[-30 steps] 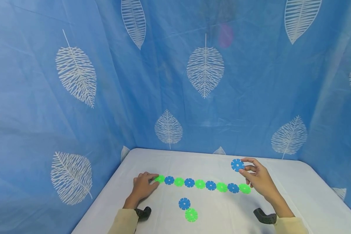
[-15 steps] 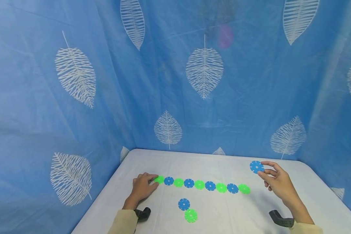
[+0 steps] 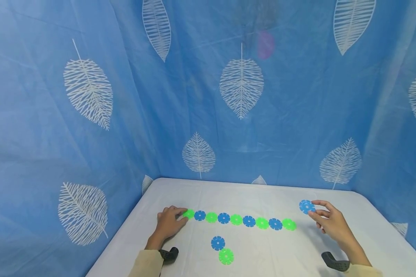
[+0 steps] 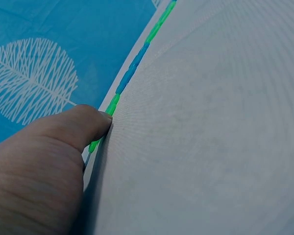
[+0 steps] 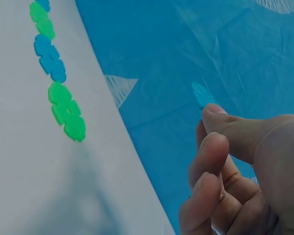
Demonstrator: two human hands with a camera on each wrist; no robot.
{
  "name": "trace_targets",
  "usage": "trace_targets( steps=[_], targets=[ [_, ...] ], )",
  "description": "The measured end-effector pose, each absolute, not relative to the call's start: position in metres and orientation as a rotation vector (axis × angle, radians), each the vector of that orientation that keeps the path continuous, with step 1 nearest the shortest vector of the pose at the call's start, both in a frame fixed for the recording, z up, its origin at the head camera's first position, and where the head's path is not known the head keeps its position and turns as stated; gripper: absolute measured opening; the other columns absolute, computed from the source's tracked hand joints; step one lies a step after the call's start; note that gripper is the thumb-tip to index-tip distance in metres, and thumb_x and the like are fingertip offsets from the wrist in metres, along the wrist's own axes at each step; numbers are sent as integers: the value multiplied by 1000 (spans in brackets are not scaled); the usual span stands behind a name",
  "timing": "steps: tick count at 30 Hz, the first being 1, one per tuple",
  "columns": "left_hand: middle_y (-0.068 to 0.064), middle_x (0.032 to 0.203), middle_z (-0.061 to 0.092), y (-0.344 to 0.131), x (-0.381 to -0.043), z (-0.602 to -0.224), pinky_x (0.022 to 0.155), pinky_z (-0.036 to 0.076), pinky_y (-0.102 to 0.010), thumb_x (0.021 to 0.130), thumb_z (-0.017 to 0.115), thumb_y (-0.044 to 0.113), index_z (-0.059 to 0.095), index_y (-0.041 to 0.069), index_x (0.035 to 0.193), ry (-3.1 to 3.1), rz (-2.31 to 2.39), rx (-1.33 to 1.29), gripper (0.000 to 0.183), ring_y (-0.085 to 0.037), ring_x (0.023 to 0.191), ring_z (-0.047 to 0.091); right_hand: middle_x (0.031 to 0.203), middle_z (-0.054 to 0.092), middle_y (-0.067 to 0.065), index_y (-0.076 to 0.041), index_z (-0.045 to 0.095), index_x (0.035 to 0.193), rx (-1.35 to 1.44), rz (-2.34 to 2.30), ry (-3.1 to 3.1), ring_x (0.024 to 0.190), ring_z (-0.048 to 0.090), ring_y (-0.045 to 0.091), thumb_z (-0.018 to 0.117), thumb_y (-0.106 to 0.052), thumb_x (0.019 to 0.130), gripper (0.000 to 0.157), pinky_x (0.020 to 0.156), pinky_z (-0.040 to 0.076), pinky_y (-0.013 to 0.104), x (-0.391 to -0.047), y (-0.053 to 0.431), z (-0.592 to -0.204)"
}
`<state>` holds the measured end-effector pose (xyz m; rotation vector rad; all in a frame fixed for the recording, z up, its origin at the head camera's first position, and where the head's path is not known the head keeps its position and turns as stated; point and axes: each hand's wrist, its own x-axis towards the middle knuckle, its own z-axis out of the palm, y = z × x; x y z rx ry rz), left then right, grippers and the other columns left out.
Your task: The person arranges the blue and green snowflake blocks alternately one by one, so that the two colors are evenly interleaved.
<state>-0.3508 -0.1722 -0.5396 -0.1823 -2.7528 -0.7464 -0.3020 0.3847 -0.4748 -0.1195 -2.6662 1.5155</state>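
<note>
A row of interlocking building discs (image 3: 223, 218), alternating green and blue, lies across the white table. My left hand (image 3: 168, 222) pinches the green disc (image 3: 189, 214) at the row's left end between thumb and index finger; in the left wrist view the thumb (image 4: 95, 125) covers part of it. Above the table, right of the row's green end disc (image 3: 289, 224), my right hand (image 3: 334, 223) pinches a blue disc (image 3: 307, 207) by its edge. The right wrist view shows this blue disc (image 5: 202, 94) nearly edge-on, apart from the row.
Nearer the front, a loose blue disc (image 3: 218, 243) and a green disc (image 3: 226, 256) lie touching or almost touching. A blue cloth with white leaf prints (image 3: 242, 88) hangs behind and beside the white table (image 3: 263, 254).
My right hand has carried the blue disc rightward, away from above the row's end, then lowered it a little. The left hand keeps its place on the green disc.
</note>
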Motion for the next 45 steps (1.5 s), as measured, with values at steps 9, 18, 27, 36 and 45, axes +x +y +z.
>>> trace_targets(
  steps=[9,18,27,36,45],
  targets=[
    [4,101,69,-172,-351,-541,81,31,-41,85,75,39,74,28,117,-2747,-756,-190,34,-15,95,54,97,71,5,-4,39,144,-162,1562,-2732,62,57,16,68,-31,96,63,52,47,32,-304,392,-490],
    [5,103,69,-171,-351,-542,83,31,-40,86,75,40,74,29,119,-2770,-739,-163,34,-15,97,54,87,68,3,0,42,143,-214,1527,-2790,59,53,15,71,-23,94,61,51,46,31,-309,393,-507],
    [6,101,68,-172,-351,-542,81,31,-40,86,75,39,74,29,118,-2759,-750,-176,34,-14,95,54,87,67,4,-1,49,137,-158,1296,-2834,60,56,17,72,-20,92,54,52,46,30,-310,390,-516],
    [4,104,69,-171,-350,-543,81,31,-41,86,75,38,74,28,117,-2739,-758,-176,33,-16,97,54,92,69,4,-2,53,133,-88,1056,-2905,78,61,21,72,-27,90,53,69,49,41,-313,389,-519],
    [4,103,69,-169,-348,-544,81,30,-41,86,76,37,74,28,117,-2737,-754,-174,33,-15,96,54,101,66,9,1,54,132,-72,963,-2937,95,62,29,72,-28,90,54,82,47,53,-313,389,-518]
  ],
)
